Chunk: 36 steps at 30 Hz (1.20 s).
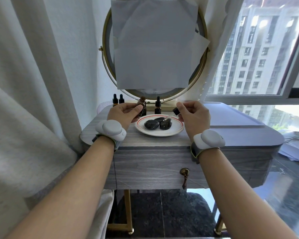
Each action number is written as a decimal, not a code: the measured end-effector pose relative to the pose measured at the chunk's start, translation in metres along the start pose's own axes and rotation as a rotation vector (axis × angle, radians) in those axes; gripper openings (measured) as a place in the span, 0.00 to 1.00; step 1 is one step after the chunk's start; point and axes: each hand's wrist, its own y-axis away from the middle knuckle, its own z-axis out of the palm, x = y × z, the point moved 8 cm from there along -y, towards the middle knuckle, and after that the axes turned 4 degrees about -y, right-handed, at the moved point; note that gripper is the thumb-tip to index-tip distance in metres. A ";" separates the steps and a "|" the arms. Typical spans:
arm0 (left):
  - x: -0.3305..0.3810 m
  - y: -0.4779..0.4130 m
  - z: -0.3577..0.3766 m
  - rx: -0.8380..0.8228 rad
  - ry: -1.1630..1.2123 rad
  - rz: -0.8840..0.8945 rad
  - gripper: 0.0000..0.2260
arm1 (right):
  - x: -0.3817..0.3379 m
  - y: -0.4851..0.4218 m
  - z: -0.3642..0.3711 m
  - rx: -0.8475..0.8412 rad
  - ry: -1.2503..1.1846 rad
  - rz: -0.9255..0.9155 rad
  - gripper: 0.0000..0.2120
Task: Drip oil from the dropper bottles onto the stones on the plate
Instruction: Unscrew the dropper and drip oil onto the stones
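While the left hand point(123, 112) grips an uncapped brown bottle point(142, 106) just behind the plate point(173, 131), the right hand point(193, 114) pinches a dropper point(171, 116) whose glass tip hangs over the rightmost of three black stones point(165, 124) at the frame's centre. Behind the plate stands a capped bottle point(157, 106); two more bottles point(118, 99) stand further left. A paper-covered round mirror point(154, 49) fills the upper middle, a curtain point(33, 83) the left.

i get bright daylight from the window point(259, 54) at the right, blown out in spots. the desk point(162, 159) front sits shaded; wide-angle bending curves the edges; focus sharp mid-frame.
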 end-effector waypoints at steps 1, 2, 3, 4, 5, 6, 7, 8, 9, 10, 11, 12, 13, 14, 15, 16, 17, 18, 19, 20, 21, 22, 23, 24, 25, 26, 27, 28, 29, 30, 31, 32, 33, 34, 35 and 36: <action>0.000 0.000 0.000 0.000 -0.004 -0.001 0.05 | 0.000 0.000 0.001 -0.014 -0.001 0.001 0.06; 0.000 0.000 0.000 -0.001 -0.006 -0.001 0.05 | 0.000 0.000 0.002 -0.021 -0.002 0.002 0.06; 0.000 0.000 0.000 -0.003 -0.006 -0.002 0.05 | 0.000 0.000 0.002 -0.023 -0.004 0.004 0.07; 0.000 0.000 0.000 -0.003 -0.005 -0.002 0.05 | 0.000 0.000 0.002 -0.022 -0.005 0.005 0.07; 0.000 0.000 0.000 -0.002 -0.005 -0.003 0.05 | 0.000 0.000 0.002 -0.020 -0.006 0.007 0.07; 0.000 0.000 0.000 -0.001 -0.005 -0.002 0.04 | 0.000 0.000 0.002 -0.017 -0.007 0.009 0.07; -0.001 0.000 0.000 0.000 -0.006 -0.002 0.04 | 0.000 0.000 0.002 -0.013 -0.007 0.013 0.07; -0.001 0.000 -0.001 0.000 -0.007 -0.001 0.04 | 0.001 0.000 0.001 -0.008 -0.006 0.019 0.07; -0.001 0.000 -0.001 -0.001 -0.008 -0.001 0.04 | 0.002 0.000 0.001 0.000 -0.002 0.024 0.07; -0.001 -0.001 -0.001 -0.003 -0.009 -0.002 0.04 | 0.003 0.000 0.000 0.008 0.007 0.027 0.07; -0.001 -0.001 -0.001 -0.004 -0.008 -0.002 0.04 | 0.003 0.000 -0.001 0.018 0.018 0.029 0.07; -0.001 -0.001 -0.001 -0.004 -0.007 -0.003 0.04 | 0.004 -0.001 -0.002 0.027 0.029 0.032 0.07; -0.001 -0.001 -0.001 -0.002 -0.008 -0.003 0.04 | 0.005 -0.001 -0.003 0.033 0.039 0.036 0.06; -0.001 -0.001 -0.001 -0.001 -0.008 -0.002 0.04 | 0.006 -0.001 -0.004 0.038 0.044 0.040 0.06; -0.001 -0.001 -0.001 0.000 -0.008 -0.001 0.04 | 0.007 -0.002 -0.005 0.045 0.044 0.046 0.05; -0.001 -0.001 -0.001 0.001 -0.007 0.000 0.04 | 0.008 -0.002 -0.006 0.055 0.042 0.052 0.05; -0.001 -0.001 -0.001 0.000 -0.009 0.000 0.04 | 0.009 -0.003 -0.007 0.067 0.040 0.057 0.05; -0.001 -0.001 -0.001 -0.001 -0.011 0.000 0.04 | 0.009 -0.003 -0.007 0.081 0.038 0.060 0.05; -0.001 0.000 -0.001 -0.003 -0.012 0.001 0.04 | 0.010 -0.003 -0.009 0.097 0.035 0.061 0.05; -0.001 0.000 -0.001 -0.004 -0.012 0.000 0.04 | 0.010 -0.003 -0.010 0.113 0.030 0.062 0.06; 0.000 0.000 -0.001 -0.003 -0.013 -0.002 0.04 | 0.011 -0.003 -0.011 0.126 0.024 0.065 0.06; -0.001 0.000 0.000 -0.002 -0.011 -0.005 0.04 | 0.011 -0.003 -0.011 0.134 0.019 0.071 0.07; -0.001 0.000 0.000 0.000 -0.008 -0.006 0.04 | 0.012 -0.003 -0.012 0.138 0.015 0.075 0.07; 0.000 0.000 0.000 0.000 -0.005 -0.007 0.04 | 0.012 -0.004 -0.012 0.138 0.012 0.078 0.08; 0.000 0.000 0.000 0.000 -0.004 -0.008 0.05 | 0.012 -0.003 -0.012 0.138 0.007 0.078 0.08; 0.000 0.000 0.000 -0.001 -0.006 -0.011 0.05 | 0.011 -0.003 -0.012 0.137 -0.002 0.078 0.07; 0.001 0.000 0.000 0.001 -0.007 -0.014 0.05 | 0.010 -0.003 -0.012 0.134 -0.016 0.078 0.07; 0.000 0.000 0.000 0.003 -0.008 -0.019 0.05 | 0.011 -0.002 -0.012 0.126 -0.033 0.082 0.07; 0.000 0.000 -0.001 0.007 -0.004 -0.022 0.06 | 0.010 -0.002 -0.011 0.118 -0.047 0.087 0.06; 0.001 0.001 -0.001 0.010 0.000 -0.024 0.06 | 0.011 -0.002 -0.012 0.114 -0.063 0.099 0.06; 0.001 0.001 -0.001 0.013 0.000 -0.022 0.06 | 0.011 -0.002 -0.013 0.115 -0.083 0.116 0.06; 0.001 0.001 -0.001 0.015 -0.002 -0.020 0.05 | 0.012 -0.002 -0.014 0.119 -0.109 0.136 0.06; 0.001 0.002 -0.002 0.016 -0.003 -0.019 0.05 | 0.012 -0.003 -0.015 0.122 -0.138 0.158 0.06; 0.001 0.002 -0.002 0.016 -0.002 -0.020 0.05 | 0.012 -0.005 -0.015 0.119 -0.170 0.176 0.06; 0.001 0.002 -0.002 0.017 -0.001 -0.019 0.05 | 0.010 -0.007 -0.015 0.112 -0.197 0.184 0.06; 0.001 0.002 -0.003 0.018 -0.001 -0.018 0.05 | 0.006 -0.010 -0.013 0.104 -0.215 0.180 0.06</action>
